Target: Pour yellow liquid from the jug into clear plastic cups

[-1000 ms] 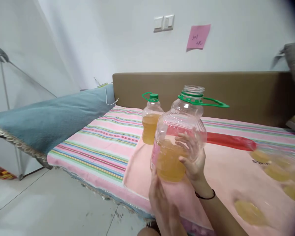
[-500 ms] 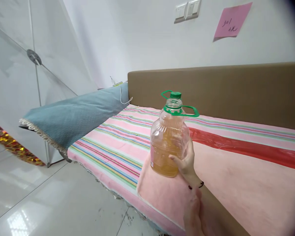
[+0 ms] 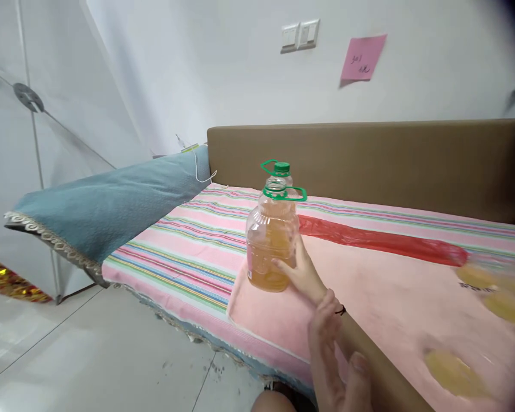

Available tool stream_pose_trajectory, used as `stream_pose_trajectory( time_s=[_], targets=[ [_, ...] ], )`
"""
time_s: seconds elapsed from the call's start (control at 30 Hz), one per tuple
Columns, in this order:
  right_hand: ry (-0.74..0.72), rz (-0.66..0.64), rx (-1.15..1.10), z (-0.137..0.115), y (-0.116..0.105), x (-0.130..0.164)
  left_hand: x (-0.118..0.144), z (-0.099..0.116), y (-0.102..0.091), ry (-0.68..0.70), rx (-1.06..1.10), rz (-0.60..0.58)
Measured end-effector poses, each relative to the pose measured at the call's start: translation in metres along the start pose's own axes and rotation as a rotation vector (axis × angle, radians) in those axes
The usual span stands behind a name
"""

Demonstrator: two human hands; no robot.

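Note:
A clear plastic bottle [image 3: 269,252] with amber liquid, a green handle ring and no cap stands upright on a pink towel [image 3: 369,297] on the bed. My right hand [image 3: 302,273], a black band at its wrist, grips the bottle's lower right side. My left hand [image 3: 337,357] hovers low in the foreground, fingers apart, holding nothing, and crosses in front of my right forearm. A second bottle [image 3: 282,168] with a green cap stands right behind the first, mostly hidden by it.
The bed has a striped pink sheet [image 3: 184,240], a brown headboard [image 3: 390,154] and a long red strip [image 3: 381,240]. A blue cushion [image 3: 103,200] lies at left. Blurred clear bags of yellow liquid [image 3: 489,286] lie at right. Grey tiled floor [image 3: 90,355] lies below left.
The bottle went from held up in both hands to standing on the pink towel, farther from me. My left hand came off it and drew back; my right hand kept hold.

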State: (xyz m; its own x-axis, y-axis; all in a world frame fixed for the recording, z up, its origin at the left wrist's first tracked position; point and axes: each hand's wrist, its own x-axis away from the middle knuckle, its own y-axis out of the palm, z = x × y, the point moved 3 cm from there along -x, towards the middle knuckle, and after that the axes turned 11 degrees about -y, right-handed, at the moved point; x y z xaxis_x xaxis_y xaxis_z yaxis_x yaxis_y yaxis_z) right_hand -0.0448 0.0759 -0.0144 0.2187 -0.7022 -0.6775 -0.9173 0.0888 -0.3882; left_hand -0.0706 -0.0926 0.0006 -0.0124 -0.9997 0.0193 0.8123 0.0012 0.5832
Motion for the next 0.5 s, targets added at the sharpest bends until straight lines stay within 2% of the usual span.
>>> stream_pose_trajectory(
  time_s=[0.1,0.23,0.43,0.5],
  targets=[
    [0.048,-0.046,0.111,-0.016,-0.016,0.024,-0.004,0.004,0.001,0.022,0.011,0.03],
    [-0.03,-0.123,0.194,-0.053,-0.05,0.078,-0.009,0.009,0.0,0.081,-0.015,0.036],
    [-0.059,-0.254,0.36,-0.105,-0.131,0.172,-0.011,0.007,0.008,-0.02,-0.202,-0.074],
    [-0.064,-0.234,0.423,-0.115,-0.165,0.195,-0.011,0.003,0.017,-0.082,-0.246,-0.119]
  ],
)
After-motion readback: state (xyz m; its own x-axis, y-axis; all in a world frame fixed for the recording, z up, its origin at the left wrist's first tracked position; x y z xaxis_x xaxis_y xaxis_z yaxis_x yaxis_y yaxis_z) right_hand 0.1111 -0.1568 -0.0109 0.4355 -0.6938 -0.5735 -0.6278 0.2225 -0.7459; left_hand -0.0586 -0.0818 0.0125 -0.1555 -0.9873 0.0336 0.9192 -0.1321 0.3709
